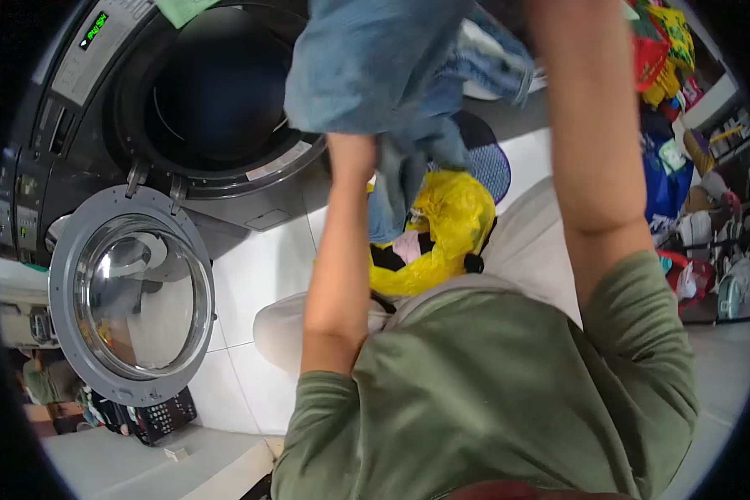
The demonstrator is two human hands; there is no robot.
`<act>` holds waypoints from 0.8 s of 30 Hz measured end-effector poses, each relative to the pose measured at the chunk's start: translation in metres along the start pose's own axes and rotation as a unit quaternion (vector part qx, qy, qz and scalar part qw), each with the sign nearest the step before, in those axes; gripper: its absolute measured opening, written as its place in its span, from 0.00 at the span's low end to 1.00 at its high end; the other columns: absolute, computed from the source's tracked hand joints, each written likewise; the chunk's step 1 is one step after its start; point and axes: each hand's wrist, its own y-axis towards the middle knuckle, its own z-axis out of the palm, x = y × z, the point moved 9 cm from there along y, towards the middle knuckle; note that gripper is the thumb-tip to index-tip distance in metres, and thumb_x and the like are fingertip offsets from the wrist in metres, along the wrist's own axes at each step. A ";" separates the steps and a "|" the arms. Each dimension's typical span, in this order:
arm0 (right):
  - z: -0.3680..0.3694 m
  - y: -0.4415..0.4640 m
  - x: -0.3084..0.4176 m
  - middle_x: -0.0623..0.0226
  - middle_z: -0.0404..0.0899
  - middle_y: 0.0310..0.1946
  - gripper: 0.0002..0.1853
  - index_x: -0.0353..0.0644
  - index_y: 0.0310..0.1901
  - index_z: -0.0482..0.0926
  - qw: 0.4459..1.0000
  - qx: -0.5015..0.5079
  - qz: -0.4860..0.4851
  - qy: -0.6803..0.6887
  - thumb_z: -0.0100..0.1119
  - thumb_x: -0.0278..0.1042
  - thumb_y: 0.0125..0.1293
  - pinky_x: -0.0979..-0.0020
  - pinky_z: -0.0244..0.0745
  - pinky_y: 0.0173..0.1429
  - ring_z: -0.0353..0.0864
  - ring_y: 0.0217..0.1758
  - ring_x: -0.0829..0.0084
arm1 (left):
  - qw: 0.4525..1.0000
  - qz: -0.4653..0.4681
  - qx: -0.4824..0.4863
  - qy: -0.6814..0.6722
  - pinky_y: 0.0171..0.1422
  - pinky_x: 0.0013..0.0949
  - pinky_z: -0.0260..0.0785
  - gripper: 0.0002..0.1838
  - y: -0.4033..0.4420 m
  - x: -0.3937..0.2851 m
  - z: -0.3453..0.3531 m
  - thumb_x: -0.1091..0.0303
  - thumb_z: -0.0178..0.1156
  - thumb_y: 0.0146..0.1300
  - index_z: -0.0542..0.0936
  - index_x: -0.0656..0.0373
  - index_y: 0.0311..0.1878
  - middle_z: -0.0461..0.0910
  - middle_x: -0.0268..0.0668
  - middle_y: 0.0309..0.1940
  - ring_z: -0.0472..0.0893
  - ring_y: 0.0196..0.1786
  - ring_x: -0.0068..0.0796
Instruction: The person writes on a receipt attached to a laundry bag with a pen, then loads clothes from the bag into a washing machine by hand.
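Far left of the yellow bag [462, 221], the dark washing machine [262, 196] showed a control panel [100, 42] with a lit green display. Its round door [62, 292] stood open, nearer the bag than the panel was, with clear glass set in a grey rim. Farther out on that side and closer to the wearer than the bag was, a black basket [171, 417] with holes in its side stood partly behind the door. The drum opening [217, 92], beyond the bag and to its left, looked dark inside. White floor tiles [250, 375] stretched between the door and the bag.

Just left of the bag, the left forearm [337, 258] reached up to a blue denim garment [367, 75], which hid the left hand; its grip could not be told. The denim was raised above the bag, and a lower part hung down at the bag's left edge. Pink cloth [407, 247] and dark cloth showed in the bag's mouth.

Right of the bag, the right forearm [596, 142] rose past the upper edge of view, leaving the right hand's state unknown. Farther right stood a blue bag [667, 179].
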 end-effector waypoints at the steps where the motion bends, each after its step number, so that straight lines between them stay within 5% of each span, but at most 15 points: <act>1: -0.028 -0.015 -0.004 0.76 0.70 0.20 0.12 0.39 0.35 0.79 0.996 -0.014 0.050 -0.068 0.56 0.41 0.67 0.76 0.59 0.27 0.66 0.22 0.83 | 0.977 -0.019 -0.061 -0.202 0.65 0.45 0.68 0.24 -0.001 -0.002 -0.034 0.56 0.54 0.67 0.74 0.63 0.60 0.79 0.46 0.54 0.78 0.56 0.46; 3: -0.091 -0.068 -0.019 0.79 0.67 0.18 0.16 0.41 0.34 0.79 0.965 -0.048 0.172 -0.190 0.53 0.46 0.70 0.77 0.52 0.24 0.62 0.19 0.87 | 0.850 0.004 -0.150 -0.505 0.65 0.44 0.69 0.24 -0.012 -0.027 -0.103 0.54 0.52 0.69 0.74 0.62 0.60 0.78 0.42 0.55 0.77 0.57 0.43; 5: -0.137 -0.116 -0.048 0.83 0.64 0.16 0.20 0.42 0.34 0.80 0.905 -0.129 0.290 -0.282 0.50 0.51 0.72 0.79 0.45 0.20 0.57 0.17 0.90 | 0.812 0.052 -0.114 -0.570 0.65 0.43 0.69 0.24 -0.020 -0.057 -0.148 0.54 0.53 0.68 0.73 0.62 0.60 0.78 0.42 0.56 0.76 0.59 0.38; 6: -0.153 -0.139 -0.071 0.84 0.63 0.16 0.19 0.39 0.41 0.83 0.819 -0.232 0.358 -0.383 0.52 0.49 0.71 0.80 0.48 0.22 0.60 0.18 0.90 | 0.829 0.027 -0.125 -0.544 0.64 0.42 0.69 0.23 -0.029 -0.055 -0.155 0.56 0.52 0.69 0.73 0.62 0.60 0.77 0.42 0.56 0.77 0.58 0.37; 8: -0.141 -0.148 -0.128 0.68 0.81 0.28 0.32 0.37 0.61 0.73 0.876 -0.212 0.241 -0.360 0.69 0.45 0.59 0.74 0.74 0.43 0.79 0.34 0.76 | 0.860 -0.014 -0.140 -0.490 0.62 0.41 0.71 0.21 -0.039 -0.057 -0.162 0.60 0.51 0.71 0.72 0.62 0.60 0.77 0.42 0.55 0.78 0.56 0.35; 9: -0.080 -0.136 -0.154 0.59 0.83 0.37 0.48 0.38 0.71 0.60 0.860 -0.088 0.325 -0.384 0.74 0.41 0.50 0.72 0.74 0.51 0.80 0.42 0.73 | 0.896 -0.050 -0.223 -0.380 0.62 0.37 0.69 0.19 -0.056 -0.059 -0.161 0.59 0.51 0.71 0.73 0.60 0.59 0.77 0.39 0.53 0.78 0.55 0.31; 12: 0.093 -0.135 -0.252 0.57 0.80 0.48 0.44 0.36 0.67 0.65 0.928 0.150 0.270 -0.209 0.74 0.41 0.50 0.68 0.72 0.59 0.79 0.51 0.70 | 0.889 -0.097 -0.175 -0.412 0.65 0.31 0.63 0.18 -0.086 -0.053 -0.113 0.60 0.52 0.71 0.74 0.58 0.58 0.76 0.36 0.55 0.72 0.60 0.28; 14: 0.166 -0.143 -0.312 0.56 0.79 0.55 0.41 0.34 0.64 0.68 0.955 0.182 0.213 -0.099 0.74 0.41 0.50 0.66 0.70 0.64 0.78 0.57 0.68 | 0.851 -0.122 -0.182 -0.477 0.67 0.35 0.63 0.20 -0.095 -0.029 -0.123 0.61 0.54 0.69 0.72 0.59 0.61 0.74 0.37 0.59 0.71 0.63 0.31; 16: 0.188 -0.132 -0.322 0.58 0.84 0.45 0.33 0.33 0.56 0.76 0.889 0.113 0.444 -0.022 0.73 0.40 0.49 0.66 0.76 0.56 0.82 0.47 0.68 | 0.818 -0.103 -0.142 -0.547 0.68 0.40 0.64 0.24 -0.098 0.010 -0.162 0.66 0.53 0.65 0.68 0.59 0.65 0.72 0.40 0.61 0.71 0.63 0.35; 18: 0.220 -0.159 -0.388 0.58 0.84 0.42 0.28 0.34 0.51 0.79 0.821 0.113 0.560 0.000 0.73 0.40 0.49 0.67 0.76 0.53 0.83 0.46 0.68 | 0.781 -0.062 -0.047 -0.620 0.70 0.46 0.59 0.32 -0.107 0.018 -0.195 0.69 0.53 0.59 0.62 0.56 0.69 0.68 0.42 0.64 0.68 0.66 0.39; 21: 0.264 -0.152 -0.402 0.60 0.84 0.43 0.23 0.37 0.51 0.80 0.755 0.073 0.623 0.193 0.67 0.38 0.55 0.65 0.79 0.51 0.83 0.45 0.66 | 0.873 -0.079 -0.210 -0.433 0.73 0.45 0.48 0.30 -0.131 0.055 -0.249 0.62 0.55 0.61 0.64 0.54 0.67 0.64 0.40 0.66 0.57 0.71 0.37; 23: 0.268 -0.109 -0.417 0.61 0.83 0.45 0.21 0.38 0.53 0.79 0.724 0.060 0.638 0.254 0.63 0.37 0.58 0.63 0.80 0.50 0.84 0.45 0.65 | 0.886 -0.113 -0.301 -0.335 0.73 0.44 0.45 0.29 -0.138 0.076 -0.283 0.58 0.56 0.62 0.66 0.54 0.66 0.63 0.39 0.66 0.54 0.73 0.36; 24: 0.251 -0.062 -0.445 0.62 0.82 0.49 0.19 0.39 0.55 0.78 0.777 0.051 0.559 0.284 0.59 0.33 0.62 0.59 0.80 0.51 0.83 0.48 0.63 | 0.877 -0.147 -0.338 -0.308 0.73 0.45 0.46 0.28 -0.142 0.090 -0.294 0.56 0.56 0.63 0.67 0.55 0.65 0.63 0.39 0.66 0.55 0.73 0.36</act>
